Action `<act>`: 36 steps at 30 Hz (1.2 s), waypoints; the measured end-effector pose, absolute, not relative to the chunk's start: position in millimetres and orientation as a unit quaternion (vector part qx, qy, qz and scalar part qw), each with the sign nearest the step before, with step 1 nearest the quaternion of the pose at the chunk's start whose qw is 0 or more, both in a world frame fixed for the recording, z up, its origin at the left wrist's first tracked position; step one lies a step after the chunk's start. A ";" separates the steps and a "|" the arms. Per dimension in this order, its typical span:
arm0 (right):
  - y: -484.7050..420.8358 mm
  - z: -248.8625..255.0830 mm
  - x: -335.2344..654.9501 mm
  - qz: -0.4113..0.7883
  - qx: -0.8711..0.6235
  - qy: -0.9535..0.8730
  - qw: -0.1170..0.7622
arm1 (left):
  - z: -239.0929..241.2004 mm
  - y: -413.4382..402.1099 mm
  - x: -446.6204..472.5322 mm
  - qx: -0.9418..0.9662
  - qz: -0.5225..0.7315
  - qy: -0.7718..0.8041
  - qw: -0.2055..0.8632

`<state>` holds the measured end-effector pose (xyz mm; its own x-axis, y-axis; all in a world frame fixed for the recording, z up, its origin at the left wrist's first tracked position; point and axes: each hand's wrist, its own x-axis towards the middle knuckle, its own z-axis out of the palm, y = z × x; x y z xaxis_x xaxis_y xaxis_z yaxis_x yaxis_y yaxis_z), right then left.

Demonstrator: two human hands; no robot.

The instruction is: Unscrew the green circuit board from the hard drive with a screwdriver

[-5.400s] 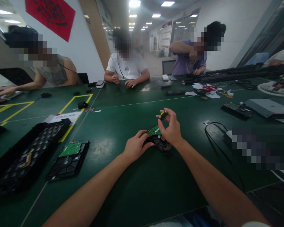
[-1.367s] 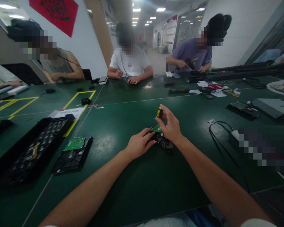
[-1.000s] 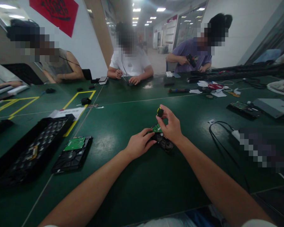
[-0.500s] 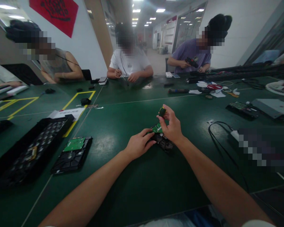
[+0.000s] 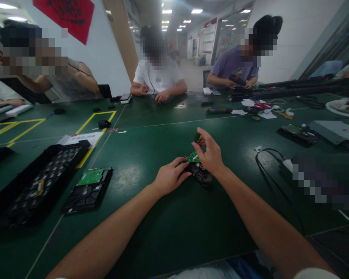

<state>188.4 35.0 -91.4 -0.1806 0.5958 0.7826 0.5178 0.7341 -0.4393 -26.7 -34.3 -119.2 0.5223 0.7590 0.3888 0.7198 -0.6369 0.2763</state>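
From where I stand, I see a person's two bare hands close together over a hard drive (image 5: 204, 177), which lies on the green desk (image 5: 151, 149) straight in front of them, its green circuit board (image 5: 193, 156) facing up. The right hand (image 5: 210, 154) pinches a stubby black-and-yellow handle (image 5: 197, 137) between thumb and fingertips, just above the board; the lower end of the tool is hidden behind that hand. The left hand (image 5: 170, 178) has its thumb and fingers against the near left edge of the drive, though I can't tell whether it really grips or only presses there. Over on the person's left lies a second drive (image 5: 85, 193), also board-up, and beside it a long black tray (image 5: 84, 149), tilted across the desk, with a small brownish piece (image 5: 40, 187) inside. On the right, a third drive (image 5: 297, 134) sits near a flat grey box (image 5: 336, 132), and a thin black cable (image 5: 258, 164) curls nearer the person. Across the desk, a co-worker in a white shirt (image 5: 161, 79) bends over their own hands, and another in purple (image 5: 231, 64) holds a dark tool (image 5: 237, 80).
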 end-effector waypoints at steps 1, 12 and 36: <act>34.7 -90.6 187.9 0.026 -0.362 -0.769 0.526 | -119.3 -34.3 -26.7 0.872 0.243 0.424 0.041; 30.9 -85.6 186.7 0.043 -0.349 -0.760 0.546 | -119.3 -34.8 -26.6 0.872 0.244 0.424 0.037; 30.0 -92.3 183.2 0.043 -0.357 -0.753 0.551 | -118.7 -35.2 -26.5 0.872 0.245 0.422 0.041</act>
<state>183.2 30.0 -92.3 -0.1381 0.5840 0.7999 0.4902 0.7421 -0.4572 -26.5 -35.2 -118.7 0.5240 0.7555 0.3932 0.7150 -0.6411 0.2789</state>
